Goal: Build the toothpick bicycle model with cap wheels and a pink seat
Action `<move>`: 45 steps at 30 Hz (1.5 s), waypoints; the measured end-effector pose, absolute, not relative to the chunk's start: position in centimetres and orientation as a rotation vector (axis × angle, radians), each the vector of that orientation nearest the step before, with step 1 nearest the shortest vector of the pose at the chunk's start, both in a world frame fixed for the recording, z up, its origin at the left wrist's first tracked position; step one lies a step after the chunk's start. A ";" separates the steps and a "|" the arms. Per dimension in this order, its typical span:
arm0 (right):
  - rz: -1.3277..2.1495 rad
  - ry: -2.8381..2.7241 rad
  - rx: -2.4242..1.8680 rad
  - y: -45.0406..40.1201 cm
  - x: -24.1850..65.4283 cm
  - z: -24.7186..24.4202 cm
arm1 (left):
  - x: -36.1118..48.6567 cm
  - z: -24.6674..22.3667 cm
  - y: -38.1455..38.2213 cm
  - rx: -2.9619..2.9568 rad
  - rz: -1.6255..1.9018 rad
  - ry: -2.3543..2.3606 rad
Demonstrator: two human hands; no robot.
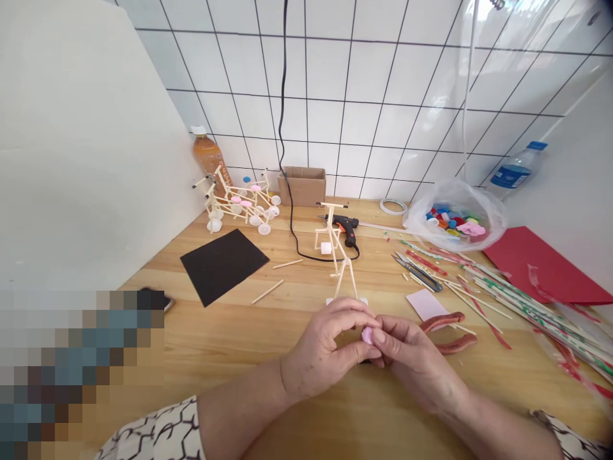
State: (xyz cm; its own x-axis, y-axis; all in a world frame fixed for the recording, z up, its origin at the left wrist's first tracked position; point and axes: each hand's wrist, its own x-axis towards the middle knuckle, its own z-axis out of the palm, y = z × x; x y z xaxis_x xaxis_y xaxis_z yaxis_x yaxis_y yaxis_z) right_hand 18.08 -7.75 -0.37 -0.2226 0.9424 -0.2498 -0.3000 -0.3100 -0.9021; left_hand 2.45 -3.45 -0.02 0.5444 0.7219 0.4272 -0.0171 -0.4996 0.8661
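Between the fingertips of both hands is a small pink piece point(368, 335), round-edged and partly covered. My left hand point(330, 335) pinches it from the left, fingers curved over the top. From the right, thumb and fingers of my right hand point(407, 348) press on it. Just beyond the hands stands a little tricycle frame of thin wooden sticks point(342, 255) with a white wheel or cap low at its back; my left hand hides part of its near end. Red-handled pliers point(450, 332) lie right beside my right hand, their jaws hidden.
Finished stick tricycles point(244, 204) stand at back left by a tea bottle point(208, 156). A hot glue gun point(347, 229) with its black cord lies mid-table. Right are snips point(421, 273), pink paper point(426, 305), a bag of caps point(453, 217) and stick bundles point(541, 306). A black sheet point(223, 265) lies left.
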 end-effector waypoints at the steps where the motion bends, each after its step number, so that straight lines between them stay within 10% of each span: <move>1: 1.703 -0.922 -1.060 -7.8 18.0 -0.3 | 2.5 -0.1 -3.4 1.898 1.042 0.562; 45: 1.713 -0.761 -1.040 -8.4 17.4 -0.4 | 2.4 0.0 -3.6 1.604 0.986 0.605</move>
